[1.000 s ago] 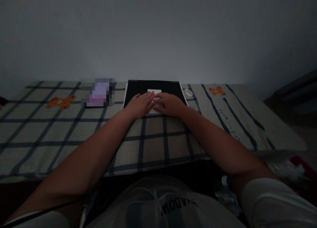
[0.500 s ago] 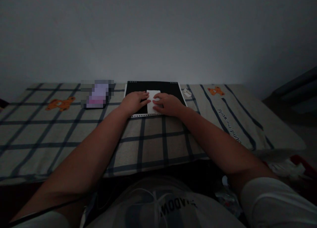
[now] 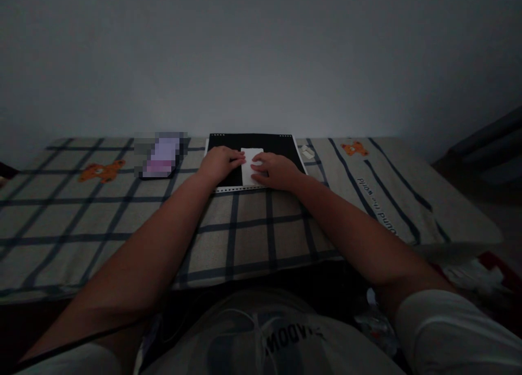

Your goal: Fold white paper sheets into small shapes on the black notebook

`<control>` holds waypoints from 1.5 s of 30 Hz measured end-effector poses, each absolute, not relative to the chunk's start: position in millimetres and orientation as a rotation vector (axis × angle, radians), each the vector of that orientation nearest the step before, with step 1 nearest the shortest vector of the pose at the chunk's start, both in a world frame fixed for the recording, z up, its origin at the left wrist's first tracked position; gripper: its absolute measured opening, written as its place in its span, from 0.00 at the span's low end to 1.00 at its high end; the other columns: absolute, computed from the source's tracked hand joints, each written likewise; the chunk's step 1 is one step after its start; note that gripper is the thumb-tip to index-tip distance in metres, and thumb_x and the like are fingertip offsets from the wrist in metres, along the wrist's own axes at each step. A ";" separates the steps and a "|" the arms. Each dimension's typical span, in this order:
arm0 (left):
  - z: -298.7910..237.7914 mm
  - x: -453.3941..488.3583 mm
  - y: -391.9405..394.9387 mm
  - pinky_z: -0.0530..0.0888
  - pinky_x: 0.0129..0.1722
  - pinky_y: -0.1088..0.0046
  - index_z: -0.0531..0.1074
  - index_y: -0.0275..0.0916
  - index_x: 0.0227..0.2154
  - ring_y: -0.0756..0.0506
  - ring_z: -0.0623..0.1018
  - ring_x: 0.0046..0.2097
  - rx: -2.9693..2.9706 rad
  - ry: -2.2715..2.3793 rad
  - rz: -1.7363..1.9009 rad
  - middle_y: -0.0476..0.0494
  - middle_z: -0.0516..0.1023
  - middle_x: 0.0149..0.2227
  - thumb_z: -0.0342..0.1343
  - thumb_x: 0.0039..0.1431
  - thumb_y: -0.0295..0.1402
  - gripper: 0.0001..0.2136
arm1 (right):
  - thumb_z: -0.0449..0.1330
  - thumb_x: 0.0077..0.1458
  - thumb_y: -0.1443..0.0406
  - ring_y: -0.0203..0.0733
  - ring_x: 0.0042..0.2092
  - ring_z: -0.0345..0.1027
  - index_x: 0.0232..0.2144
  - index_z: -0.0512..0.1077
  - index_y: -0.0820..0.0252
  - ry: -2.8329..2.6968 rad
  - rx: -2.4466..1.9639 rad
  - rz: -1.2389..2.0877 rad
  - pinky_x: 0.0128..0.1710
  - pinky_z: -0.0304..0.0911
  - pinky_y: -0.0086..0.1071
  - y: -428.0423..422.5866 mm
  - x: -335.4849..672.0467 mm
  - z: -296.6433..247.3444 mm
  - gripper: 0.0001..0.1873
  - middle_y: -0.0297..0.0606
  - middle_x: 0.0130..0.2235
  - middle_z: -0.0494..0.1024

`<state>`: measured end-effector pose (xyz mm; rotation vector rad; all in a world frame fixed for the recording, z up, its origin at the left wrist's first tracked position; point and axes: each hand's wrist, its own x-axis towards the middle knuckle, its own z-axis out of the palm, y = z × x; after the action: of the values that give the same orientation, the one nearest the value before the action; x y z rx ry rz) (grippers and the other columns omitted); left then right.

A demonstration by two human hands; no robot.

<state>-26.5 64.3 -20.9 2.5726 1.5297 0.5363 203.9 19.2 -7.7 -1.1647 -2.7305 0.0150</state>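
A black mat (image 3: 277, 143) with a white dotted border lies on the checked cloth, close to the wall. On it rests a small white folded paper (image 3: 249, 166). My left hand (image 3: 220, 163) lies palm down on the mat, its fingertips touching the paper's left edge. My right hand (image 3: 275, 170) lies flat with its fingers pressing on the paper's right side. Both hands have the fingers stretched out.
The checked cloth (image 3: 122, 223) with orange bear prints covers a low surface. A blurred pinkish object (image 3: 161, 155) lies left of the mat. A small white piece (image 3: 308, 152) sits by the mat's right edge. Clutter (image 3: 468, 272) lies at lower right.
My hands have moved apart a little, so more of the white paper shows between them. The view has shifted slightly.
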 end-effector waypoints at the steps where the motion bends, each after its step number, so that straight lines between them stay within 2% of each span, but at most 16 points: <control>1: -21.0 -27.7 65.6 0.75 0.60 0.59 0.84 0.47 0.51 0.39 0.81 0.59 2.584 1.504 0.520 0.47 0.83 0.57 0.58 0.70 0.39 0.13 | 0.55 0.70 0.58 0.54 0.62 0.69 0.56 0.79 0.64 -2.732 -1.164 0.017 0.58 0.65 0.44 19.7 204.1 -8.1 0.22 0.52 0.65 0.74; 4: -19.0 -32.5 67.2 0.70 0.64 0.58 0.83 0.47 0.53 0.39 0.78 0.63 2.638 1.425 0.424 0.46 0.81 0.60 0.58 0.69 0.40 0.14 | 0.55 0.71 0.58 0.54 0.62 0.69 0.56 0.79 0.64 -2.737 -1.151 0.028 0.58 0.65 0.44 20.9 204.8 -9.2 0.22 0.51 0.65 0.74; 7: -15.3 -37.8 64.8 0.62 0.69 0.52 0.79 0.49 0.58 0.37 0.73 0.68 2.658 1.412 0.317 0.46 0.77 0.64 0.58 0.69 0.44 0.18 | 0.55 0.71 0.58 0.55 0.63 0.68 0.57 0.79 0.65 -2.736 -1.147 0.034 0.58 0.65 0.44 21.2 205.6 -9.9 0.23 0.52 0.66 0.73; 14: -7.9 -43.0 53.1 0.50 0.74 0.45 0.61 0.48 0.73 0.36 0.56 0.77 2.576 1.376 0.044 0.42 0.59 0.75 0.58 0.65 0.55 0.37 | 0.55 0.70 0.58 0.56 0.62 0.69 0.57 0.79 0.65 -2.718 -1.143 0.021 0.58 0.65 0.45 20.4 206.1 -10.8 0.23 0.53 0.65 0.74; 19: -6.3 -39.9 45.1 0.44 0.74 0.38 0.51 0.48 0.76 0.33 0.49 0.78 2.562 1.384 -0.054 0.41 0.49 0.78 0.62 0.59 0.58 0.47 | 0.57 0.70 0.58 0.56 0.62 0.69 0.57 0.79 0.64 -2.711 -1.138 0.029 0.59 0.65 0.46 20.4 206.6 -11.1 0.22 0.53 0.65 0.74; 24: -6.5 -38.7 42.0 0.43 0.74 0.37 0.46 0.47 0.77 0.33 0.48 0.78 2.572 1.388 -0.060 0.40 0.46 0.78 0.63 0.57 0.58 0.51 | 0.56 0.70 0.58 0.56 0.63 0.69 0.58 0.78 0.64 -2.695 -1.136 0.036 0.59 0.65 0.46 21.8 207.8 -13.8 0.23 0.53 0.65 0.74; 27: -5.7 -39.6 42.4 0.44 0.73 0.37 0.49 0.47 0.77 0.32 0.49 0.78 2.575 1.367 -0.039 0.40 0.49 0.78 0.62 0.58 0.59 0.49 | 0.57 0.70 0.58 0.55 0.63 0.69 0.58 0.79 0.63 -2.691 -1.125 0.041 0.60 0.65 0.46 23.2 208.4 -15.4 0.22 0.52 0.65 0.74; 30: -6.5 -40.7 45.1 0.48 0.73 0.39 0.58 0.48 0.74 0.33 0.54 0.77 2.574 1.370 0.045 0.41 0.56 0.76 0.60 0.62 0.57 0.41 | 0.57 0.70 0.58 0.56 0.63 0.69 0.58 0.78 0.65 -2.703 -1.132 0.035 0.60 0.65 0.46 24.1 208.6 -15.8 0.23 0.53 0.65 0.74; 35: -13.0 -40.2 54.7 0.54 0.72 0.46 0.74 0.49 0.64 0.37 0.68 0.71 2.613 1.385 0.277 0.44 0.72 0.68 0.58 0.68 0.49 0.24 | 0.56 0.70 0.58 0.57 0.64 0.68 0.58 0.78 0.66 -2.715 -1.124 0.037 0.60 0.65 0.47 24.3 208.1 -15.2 0.23 0.54 0.66 0.73; 39: -15.8 -34.1 61.0 0.58 0.71 0.48 0.81 0.48 0.54 0.38 0.75 0.66 2.635 1.440 0.380 0.44 0.79 0.62 0.58 0.70 0.41 0.14 | 0.56 0.70 0.58 0.56 0.63 0.69 0.58 0.79 0.66 -2.724 -1.124 0.026 0.60 0.66 0.47 23.3 207.5 -13.6 0.23 0.54 0.65 0.74; 45: -13.8 -24.9 55.8 0.59 0.71 0.51 0.83 0.48 0.50 0.39 0.79 0.62 2.686 1.540 0.446 0.47 0.82 0.59 0.54 0.72 0.38 0.13 | 0.56 0.70 0.59 0.56 0.63 0.69 0.59 0.78 0.65 -2.720 -1.122 0.039 0.60 0.64 0.46 21.5 207.5 -11.2 0.23 0.54 0.65 0.74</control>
<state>-24.9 55.8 -13.8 2.6864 1.5398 0.4460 207.5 21.5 -11.2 -1.1216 -2.7199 0.0387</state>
